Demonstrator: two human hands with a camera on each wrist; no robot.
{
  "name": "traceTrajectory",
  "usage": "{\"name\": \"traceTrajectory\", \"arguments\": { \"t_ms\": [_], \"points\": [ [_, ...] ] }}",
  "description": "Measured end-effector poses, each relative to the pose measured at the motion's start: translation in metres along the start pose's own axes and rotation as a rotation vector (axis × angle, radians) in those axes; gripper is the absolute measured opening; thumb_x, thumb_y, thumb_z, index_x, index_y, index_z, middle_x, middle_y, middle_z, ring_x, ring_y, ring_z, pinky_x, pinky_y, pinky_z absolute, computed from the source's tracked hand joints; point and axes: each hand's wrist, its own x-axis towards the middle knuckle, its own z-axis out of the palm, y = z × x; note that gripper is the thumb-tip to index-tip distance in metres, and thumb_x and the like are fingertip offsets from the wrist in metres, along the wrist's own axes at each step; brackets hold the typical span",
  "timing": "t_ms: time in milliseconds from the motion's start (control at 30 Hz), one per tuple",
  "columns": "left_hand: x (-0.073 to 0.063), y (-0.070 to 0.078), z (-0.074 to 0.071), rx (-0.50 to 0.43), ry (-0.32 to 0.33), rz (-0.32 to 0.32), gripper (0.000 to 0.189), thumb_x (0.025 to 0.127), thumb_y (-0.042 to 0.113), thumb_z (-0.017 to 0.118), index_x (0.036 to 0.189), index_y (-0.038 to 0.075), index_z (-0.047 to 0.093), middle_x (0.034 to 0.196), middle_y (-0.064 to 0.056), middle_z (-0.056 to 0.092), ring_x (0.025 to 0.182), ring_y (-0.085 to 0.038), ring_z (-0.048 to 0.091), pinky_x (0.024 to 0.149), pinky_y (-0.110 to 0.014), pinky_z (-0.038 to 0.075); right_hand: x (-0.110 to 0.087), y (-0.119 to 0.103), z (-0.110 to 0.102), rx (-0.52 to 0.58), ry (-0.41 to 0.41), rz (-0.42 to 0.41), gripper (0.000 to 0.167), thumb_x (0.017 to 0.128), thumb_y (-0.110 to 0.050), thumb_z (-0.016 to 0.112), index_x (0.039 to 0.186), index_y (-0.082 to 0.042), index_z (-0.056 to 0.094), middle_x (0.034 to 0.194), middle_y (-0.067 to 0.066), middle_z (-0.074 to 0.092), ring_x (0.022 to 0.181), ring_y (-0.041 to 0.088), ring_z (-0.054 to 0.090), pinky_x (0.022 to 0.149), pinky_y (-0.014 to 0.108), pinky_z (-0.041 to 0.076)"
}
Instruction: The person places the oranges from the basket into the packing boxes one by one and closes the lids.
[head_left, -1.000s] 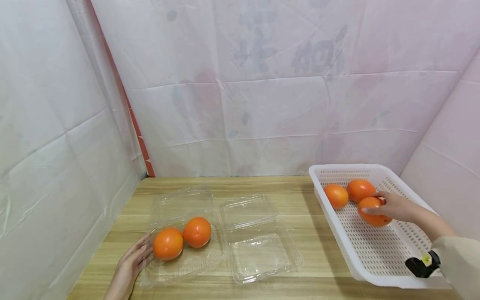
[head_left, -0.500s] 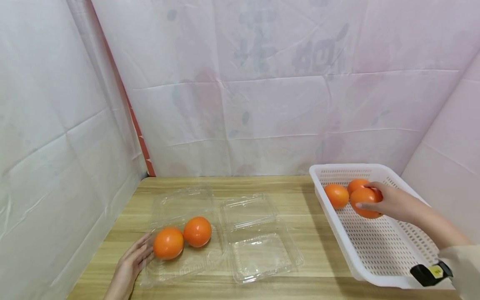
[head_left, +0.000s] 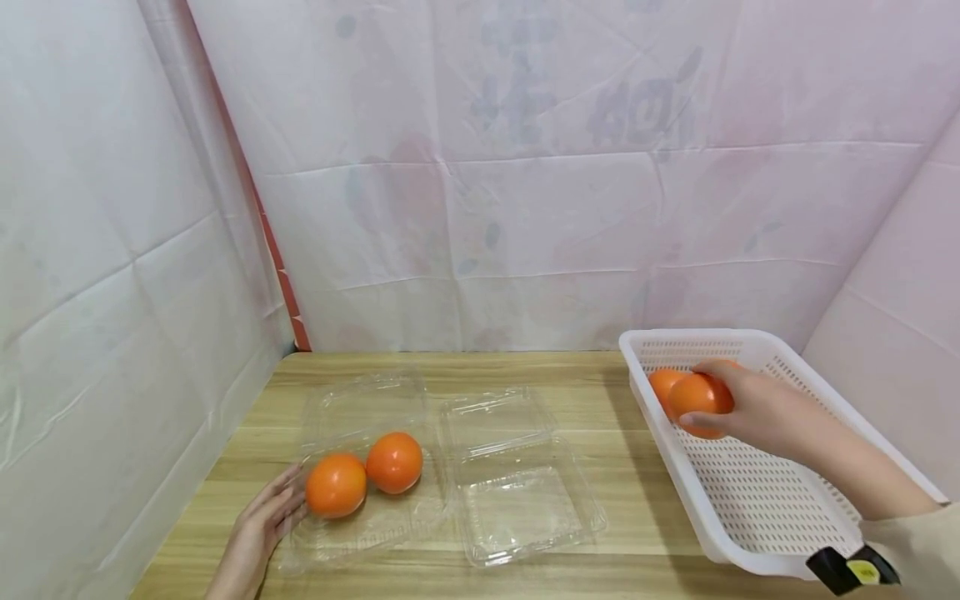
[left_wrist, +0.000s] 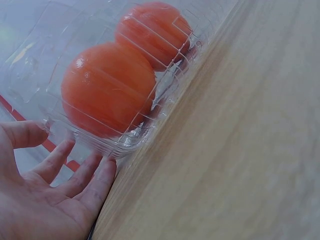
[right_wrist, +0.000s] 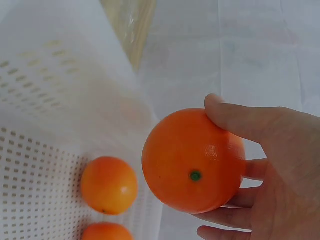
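In the right wrist view my right hand [right_wrist: 280, 165] grips an orange [right_wrist: 192, 160] with a green stem dot, thumb on one side and fingers round the other. The head view has this hand over the white perforated basket [head_left: 705, 529], near its left wall. Two more oranges lie in the basket, one of them [right_wrist: 109, 185] plain in the right wrist view. At the left, my left hand [head_left: 258, 529] has its fingers extended at the side of a clear plastic clamshell box [left_wrist: 120, 150]. Inside that box sit two oranges, a nearer one [left_wrist: 107, 90] and a farther one [left_wrist: 152, 35].
A second clear clamshell box [head_left: 525, 508] stands with its lid raised back, right of the filled one. Both are on the wooden table [head_left: 622, 500]. Pale printed sheets [head_left: 525, 208] hang behind and at both sides.
My right hand has lifted the orange from the basket floor and carried it left towards the basket's left wall. The left hand and the boxes have stayed in place.
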Motion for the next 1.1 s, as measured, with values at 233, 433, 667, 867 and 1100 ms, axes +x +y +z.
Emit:
{"name": "traceTrajectory", "arguments": {
  "t_ms": [233,433,667,867,1100],
  "points": [
    [-0.002,-0.001,0.0,-0.007,0.007,0.007,0.018,0.107,0.028,0.045,0.122,0.036,0.052,0.114,0.019,0.058,0.103,0.002,0.061,0.087,-0.021,0.053,-0.004,-0.037,0.004,-0.007,-0.001,-0.038,0.079,0.079,-0.062,0.074,0.134,-0.009,0.054,0.097,0.0,0.06,0.076,0.017,0.052,0.062,0.033,0.042],
    [-0.003,0.0,0.0,-0.02,0.006,0.003,0.019,0.107,0.028,0.046,0.117,0.041,0.055,0.11,0.025,0.059,0.102,0.004,0.06,0.087,-0.021,0.053,-0.007,-0.068,0.008,-0.036,0.013,-0.047,0.081,0.076,-0.064,0.075,0.135,-0.012,0.056,0.109,0.004,0.065,0.08,0.019,0.058,0.063,0.039,0.048],
    [-0.004,0.002,0.002,-0.01,0.004,-0.002,0.018,0.107,0.028,0.046,0.122,0.037,0.052,0.109,0.027,0.059,0.102,0.006,0.059,0.087,-0.021,0.052,-0.006,-0.099,0.019,-0.015,0.033,-0.146,0.076,0.077,-0.06,0.077,0.134,-0.013,0.058,0.109,0.001,0.067,0.081,0.015,0.058,0.065,0.039,0.05],
    [-0.002,0.005,0.005,0.013,0.023,-0.04,0.047,0.105,0.026,0.049,0.149,0.018,0.035,0.114,0.024,0.056,0.103,0.007,0.058,0.088,-0.022,0.052,-0.006,-0.121,0.03,0.007,0.043,-0.231,0.073,0.076,-0.051,0.082,0.133,-0.012,0.059,0.12,0.002,0.066,0.094,0.016,0.062,0.078,0.041,0.053],
    [-0.002,0.006,0.002,0.012,0.005,-0.022,0.039,0.105,0.026,0.049,0.144,0.027,0.042,0.116,0.026,0.057,0.102,0.007,0.059,0.087,-0.021,0.052,0.005,-0.148,0.039,0.018,0.006,-0.31,0.07,0.076,-0.046,0.084,0.132,-0.014,0.06,0.12,0.002,0.066,0.097,0.02,0.063,0.081,0.043,0.053]
  ]
}}
